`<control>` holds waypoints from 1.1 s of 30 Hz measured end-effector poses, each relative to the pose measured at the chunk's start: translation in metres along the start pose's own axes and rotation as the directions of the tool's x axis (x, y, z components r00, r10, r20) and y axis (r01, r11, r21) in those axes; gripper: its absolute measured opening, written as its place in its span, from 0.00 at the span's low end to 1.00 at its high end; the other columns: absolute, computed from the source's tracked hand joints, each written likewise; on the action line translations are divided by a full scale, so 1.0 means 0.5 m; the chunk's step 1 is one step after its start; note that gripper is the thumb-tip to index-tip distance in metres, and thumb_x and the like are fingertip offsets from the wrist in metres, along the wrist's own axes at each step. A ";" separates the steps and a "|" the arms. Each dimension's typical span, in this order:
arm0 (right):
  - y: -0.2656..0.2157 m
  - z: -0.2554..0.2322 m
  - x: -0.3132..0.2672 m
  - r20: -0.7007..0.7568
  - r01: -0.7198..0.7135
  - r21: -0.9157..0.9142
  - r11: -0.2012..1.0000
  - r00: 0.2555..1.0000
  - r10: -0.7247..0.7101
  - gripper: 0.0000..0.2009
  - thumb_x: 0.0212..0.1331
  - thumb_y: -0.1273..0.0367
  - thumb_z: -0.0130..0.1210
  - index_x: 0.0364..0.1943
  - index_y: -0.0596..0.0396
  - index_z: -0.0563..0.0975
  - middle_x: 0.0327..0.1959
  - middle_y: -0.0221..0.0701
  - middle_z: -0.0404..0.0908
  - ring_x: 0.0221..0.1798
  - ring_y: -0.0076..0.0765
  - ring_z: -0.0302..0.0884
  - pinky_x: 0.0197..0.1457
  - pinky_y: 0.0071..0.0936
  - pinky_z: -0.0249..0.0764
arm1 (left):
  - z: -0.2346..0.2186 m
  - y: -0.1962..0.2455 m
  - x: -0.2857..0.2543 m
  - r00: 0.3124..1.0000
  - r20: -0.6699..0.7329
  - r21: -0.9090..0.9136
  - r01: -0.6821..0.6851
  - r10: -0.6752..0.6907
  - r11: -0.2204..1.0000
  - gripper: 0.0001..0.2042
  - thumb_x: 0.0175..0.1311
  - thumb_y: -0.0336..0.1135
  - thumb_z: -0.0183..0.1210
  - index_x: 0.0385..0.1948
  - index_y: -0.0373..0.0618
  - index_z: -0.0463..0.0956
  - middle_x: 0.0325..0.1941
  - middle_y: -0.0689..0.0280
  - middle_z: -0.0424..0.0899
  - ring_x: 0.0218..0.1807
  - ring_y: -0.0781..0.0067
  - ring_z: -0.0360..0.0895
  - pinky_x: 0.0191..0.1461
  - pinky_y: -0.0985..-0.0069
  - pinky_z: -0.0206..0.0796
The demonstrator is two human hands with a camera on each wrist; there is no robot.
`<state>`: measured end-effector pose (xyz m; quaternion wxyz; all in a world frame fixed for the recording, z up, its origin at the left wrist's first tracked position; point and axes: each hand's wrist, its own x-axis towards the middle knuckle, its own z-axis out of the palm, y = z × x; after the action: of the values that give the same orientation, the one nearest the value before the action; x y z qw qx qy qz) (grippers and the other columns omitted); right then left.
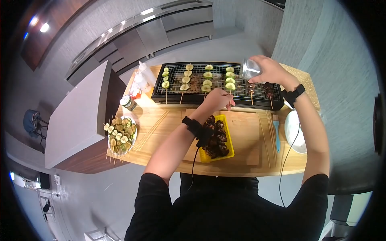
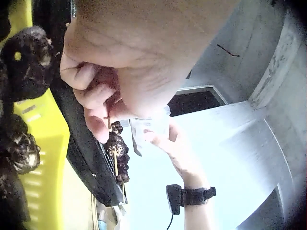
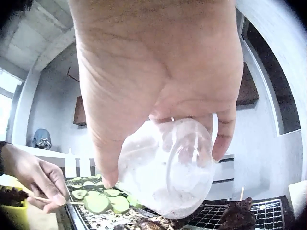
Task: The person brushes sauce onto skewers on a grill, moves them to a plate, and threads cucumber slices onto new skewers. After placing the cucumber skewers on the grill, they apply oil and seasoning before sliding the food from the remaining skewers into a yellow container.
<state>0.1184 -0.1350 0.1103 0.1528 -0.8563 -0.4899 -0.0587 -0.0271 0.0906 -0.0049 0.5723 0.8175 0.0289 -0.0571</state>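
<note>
so the fourth veg skewer from the left (image 1: 230,80) (zucchini or cucumber, can't tell) is on the grill (image 1: 193,99), long axis running pretty much straight away from me, bare stick end at the near edge. my left hand (image 1: 219,99) is the closer one, thumb and finger pinching that stick just this side of the slices. my right hand (image 1: 271,72) is wrapped round a clear jar (image 1: 249,69), tipped over the grill just right of the far slices, near the meat skewers (image 1: 251,88). jar's beside the skewer's line, so i reckon any lining up is a left-right thing, not near-far.
</note>
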 end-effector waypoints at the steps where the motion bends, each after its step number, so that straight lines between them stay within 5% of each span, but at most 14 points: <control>1: -0.007 0.001 0.001 0.002 0.020 0.009 1.000 1.000 -0.020 0.40 0.43 0.54 0.75 0.62 0.60 0.76 0.60 0.50 0.81 0.64 0.57 0.77 0.67 0.44 0.74 | 0.001 -0.003 0.002 1.000 0.009 0.010 0.010 -0.010 1.000 0.16 0.71 0.38 0.57 0.27 0.37 0.89 0.22 0.65 0.88 0.26 0.80 0.81 0.37 0.77 0.71; 4: -0.053 -0.004 -0.004 0.195 0.011 -0.029 1.000 0.981 -0.005 0.43 0.43 0.54 0.76 0.64 0.61 0.74 0.61 0.50 0.80 0.64 0.57 0.77 0.68 0.44 0.74 | 0.001 -0.014 0.010 0.999 0.023 0.066 0.036 -0.037 0.997 0.16 0.72 0.40 0.58 0.32 0.39 0.90 0.19 0.65 0.85 0.24 0.82 0.75 0.34 0.79 0.65; 8: -0.059 0.007 0.010 0.092 0.078 0.021 0.997 0.993 -0.079 0.42 0.41 0.55 0.77 0.63 0.60 0.75 0.60 0.49 0.80 0.64 0.57 0.77 0.67 0.45 0.74 | 0.000 -0.013 0.007 0.997 0.014 0.165 0.071 -0.074 0.984 0.17 0.71 0.43 0.58 0.31 0.41 0.91 0.19 0.67 0.85 0.24 0.81 0.77 0.34 0.77 0.68; 14: -0.059 0.024 0.042 0.233 0.063 -0.036 0.997 0.971 -0.053 0.40 0.43 0.55 0.76 0.63 0.59 0.75 0.59 0.47 0.81 0.62 0.58 0.79 0.65 0.46 0.76 | -0.002 -0.004 0.000 0.996 0.041 0.302 0.061 -0.077 0.951 0.18 0.72 0.46 0.58 0.31 0.42 0.90 0.19 0.67 0.86 0.23 0.79 0.80 0.33 0.76 0.71; 17: -0.035 0.037 0.061 0.040 0.060 -0.086 0.995 0.998 -0.057 0.40 0.43 0.56 0.76 0.63 0.59 0.75 0.59 0.47 0.81 0.61 0.58 0.79 0.64 0.46 0.77 | 0.003 -0.008 0.001 0.997 0.047 0.297 0.045 -0.062 0.954 0.19 0.72 0.47 0.58 0.31 0.42 0.90 0.20 0.66 0.87 0.23 0.77 0.81 0.33 0.74 0.72; 21: -0.010 0.049 0.091 0.144 0.030 -0.152 0.988 0.990 -0.008 0.40 0.44 0.55 0.75 0.63 0.60 0.75 0.59 0.48 0.81 0.62 0.56 0.79 0.65 0.47 0.77 | 0.000 0.014 -0.017 0.995 0.028 0.373 0.080 -0.098 0.924 0.20 0.71 0.49 0.58 0.29 0.42 0.89 0.21 0.65 0.87 0.23 0.73 0.83 0.33 0.71 0.73; 24: 0.004 0.046 0.108 0.021 -0.040 -0.203 0.978 0.999 0.045 0.41 0.43 0.54 0.75 0.63 0.60 0.75 0.59 0.48 0.81 0.62 0.57 0.79 0.65 0.46 0.76 | -0.006 0.033 -0.033 0.996 0.030 0.510 0.053 -0.079 0.858 0.20 0.70 0.50 0.59 0.28 0.43 0.89 0.21 0.64 0.86 0.23 0.68 0.83 0.34 0.68 0.74; 33: 0.013 0.037 0.109 0.009 -0.078 -0.178 0.981 0.997 0.081 0.41 0.42 0.54 0.75 0.63 0.60 0.75 0.62 0.49 0.79 0.64 0.58 0.77 0.67 0.46 0.75 | 0.011 0.057 -0.068 0.973 -0.114 0.649 -0.080 0.201 0.757 0.19 0.67 0.49 0.62 0.23 0.42 0.84 0.21 0.58 0.84 0.28 0.50 0.84 0.34 0.58 0.74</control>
<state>0.1510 -0.0873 0.1052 0.0742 -0.8859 -0.4492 -0.0890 -0.0580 0.0762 0.0244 0.2573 0.9649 -0.0032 0.0523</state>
